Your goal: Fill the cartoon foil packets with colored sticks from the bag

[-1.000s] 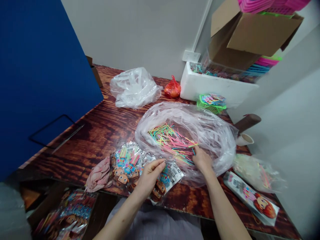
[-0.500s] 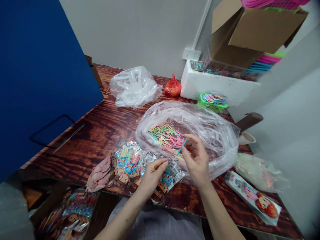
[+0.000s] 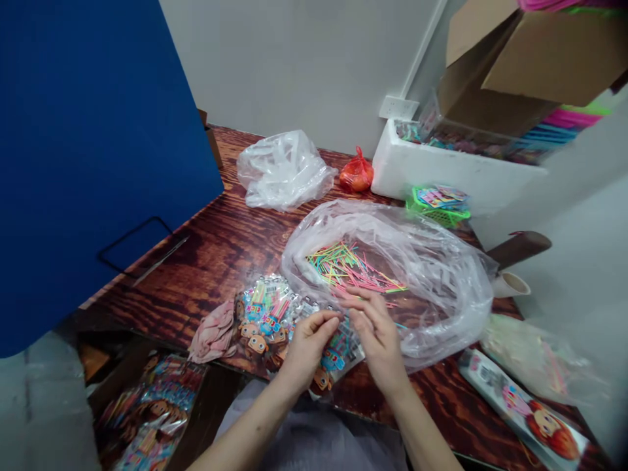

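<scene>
**Left grip pinched at the packet, right grip brought in beside it**

My left grip (image 3: 307, 350) has thumb and forefinger closed on the upper edge of a cartoon-printed clear packet (image 3: 338, 356) at the front of the desk (image 3: 220, 242). My right grip (image 3: 377, 337) sits just beside it, fingers part curled; the fingertips are too blurred for me to tell whether anything is held.

That nearness is what has changed. Half a second ago the right grip stood a little apart, a blue stick plain between its fingers; now I can't make that stick out. My view has swung slightly left, too. The loose coloured sticks (image 3: 338, 265) lie in the spread-open plastic bag (image 3: 451, 314) beyond both grips, with more packets (image 3: 267, 324) to the left beside a pink cloth (image 3: 213, 332). I'd judge the work has passed from the pile to the packet, though I can't confirm the stick went in.
</scene>
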`<move>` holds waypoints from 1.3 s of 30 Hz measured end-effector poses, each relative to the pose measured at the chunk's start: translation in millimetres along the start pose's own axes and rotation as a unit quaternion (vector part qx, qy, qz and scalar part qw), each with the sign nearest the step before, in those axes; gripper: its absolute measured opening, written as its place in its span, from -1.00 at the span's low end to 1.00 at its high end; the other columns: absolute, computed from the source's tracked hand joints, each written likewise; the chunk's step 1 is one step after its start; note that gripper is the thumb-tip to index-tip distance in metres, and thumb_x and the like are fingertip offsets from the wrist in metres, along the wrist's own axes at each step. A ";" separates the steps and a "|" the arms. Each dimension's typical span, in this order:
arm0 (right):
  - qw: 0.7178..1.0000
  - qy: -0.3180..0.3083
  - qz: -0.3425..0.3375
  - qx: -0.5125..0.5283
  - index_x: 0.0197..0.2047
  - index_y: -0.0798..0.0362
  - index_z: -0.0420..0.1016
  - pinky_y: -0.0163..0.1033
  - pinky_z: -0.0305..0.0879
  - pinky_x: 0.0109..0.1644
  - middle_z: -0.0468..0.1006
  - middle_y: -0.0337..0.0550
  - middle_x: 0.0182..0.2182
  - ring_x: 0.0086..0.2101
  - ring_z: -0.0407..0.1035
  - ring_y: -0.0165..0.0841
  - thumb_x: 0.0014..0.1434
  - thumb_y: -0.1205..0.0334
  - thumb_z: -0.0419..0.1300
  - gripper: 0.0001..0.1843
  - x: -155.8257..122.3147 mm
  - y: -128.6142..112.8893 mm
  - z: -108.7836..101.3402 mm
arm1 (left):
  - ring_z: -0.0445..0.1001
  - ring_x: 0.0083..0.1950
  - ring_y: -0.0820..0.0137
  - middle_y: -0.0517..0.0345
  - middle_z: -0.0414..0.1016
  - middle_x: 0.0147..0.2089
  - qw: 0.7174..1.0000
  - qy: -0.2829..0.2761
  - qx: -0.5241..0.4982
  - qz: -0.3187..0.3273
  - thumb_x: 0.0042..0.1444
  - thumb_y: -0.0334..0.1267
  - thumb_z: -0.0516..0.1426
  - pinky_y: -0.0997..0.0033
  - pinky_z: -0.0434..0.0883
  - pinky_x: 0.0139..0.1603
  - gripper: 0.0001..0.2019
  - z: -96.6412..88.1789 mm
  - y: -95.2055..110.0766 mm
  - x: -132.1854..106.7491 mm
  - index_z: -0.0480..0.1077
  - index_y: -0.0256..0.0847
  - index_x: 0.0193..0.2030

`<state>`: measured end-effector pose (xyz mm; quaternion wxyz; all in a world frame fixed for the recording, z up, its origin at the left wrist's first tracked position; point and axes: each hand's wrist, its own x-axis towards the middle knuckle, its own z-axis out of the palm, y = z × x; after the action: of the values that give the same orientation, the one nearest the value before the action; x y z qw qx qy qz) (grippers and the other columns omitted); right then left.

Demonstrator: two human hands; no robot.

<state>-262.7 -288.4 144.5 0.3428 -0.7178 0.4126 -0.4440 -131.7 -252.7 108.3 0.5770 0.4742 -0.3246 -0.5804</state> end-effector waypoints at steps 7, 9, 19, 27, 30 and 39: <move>0.995 0.063 0.057 0.044 -0.30 0.00 0.53 -0.20 0.24 -0.02 0.48 -0.19 -0.27 -0.14 0.36 -0.30 0.27 0.26 0.14 -0.85 -10.7 2.7 8.3 | 0.17 -0.41 0.52 0.27 0.27 -0.45 0.999 0.034 -0.007 -0.032 0.06 -0.06 0.23 0.55 0.16 -0.39 -0.73 -5.9 -2.1 -2.4 0.44 -0.27 -0.35; 0.991 0.095 0.074 0.061 -0.29 0.01 0.52 -0.23 0.26 -0.08 0.50 -0.20 -0.30 -0.21 0.37 -0.32 0.25 0.24 0.17 -0.88 -11.3 2.9 4.2 | 0.19 -0.39 0.50 0.26 0.29 -0.43 0.998 0.051 0.001 -0.043 0.04 -0.04 0.23 0.55 0.18 -0.38 -0.72 -6.8 -0.6 -0.8 0.42 -0.26 -0.35; 0.999 -0.040 0.036 0.001 -0.22 -0.04 0.55 -0.13 0.14 0.16 0.45 -0.13 -0.05 0.06 0.27 -0.24 0.26 0.15 0.16 -0.85 -12.9 -6.2 1.3 | 0.21 -0.42 0.52 0.27 0.31 -0.44 0.996 0.084 -0.001 -0.022 -0.05 -0.04 0.30 0.59 0.20 -0.43 -0.69 -8.0 9.1 2.5 0.43 -0.27 -0.38; 0.970 -0.018 0.123 -0.210 -0.33 0.04 0.46 -0.16 0.24 -0.08 0.52 -0.11 -0.30 -0.21 0.37 -0.22 0.20 0.28 0.10 -0.88 21.0 92.3 -60.2 | 0.31 -0.44 0.50 0.28 0.37 -0.41 0.984 0.171 0.031 0.033 -0.06 -0.01 0.29 0.56 0.32 -0.43 -0.66 -73.7 46.7 15.3 0.40 -0.21 -0.29; 0.920 -0.089 0.097 -0.370 -0.36 0.06 0.43 -0.15 0.19 -0.08 0.48 -0.05 -0.28 -0.19 0.31 -0.19 0.15 0.34 0.13 -0.93 25.6 121.4 -62.9 | 0.42 -0.32 0.37 0.18 0.46 -0.33 0.937 0.254 0.204 0.125 0.06 -0.03 0.17 0.41 0.40 -0.26 -0.72 -102.7 41.0 36.6 0.42 -0.22 -0.25; 0.891 -0.178 0.068 -0.413 -0.35 0.08 0.46 -0.22 0.18 -0.08 0.50 -0.06 -0.28 -0.18 0.32 -0.25 0.26 0.35 0.06 -0.81 45.0 108.1 -28.7 | 0.26 0.26 0.05 -0.17 0.31 0.21 0.735 0.280 0.544 0.290 0.25 -0.19 0.01 -0.02 0.21 0.27 -0.58 -94.7 14.0 44.6 0.26 -0.26 0.22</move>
<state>-308.3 -378.2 78.4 0.1126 -0.8315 0.5388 -0.0743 -33.9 -281.9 81.2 0.4257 0.7312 -0.5306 0.0502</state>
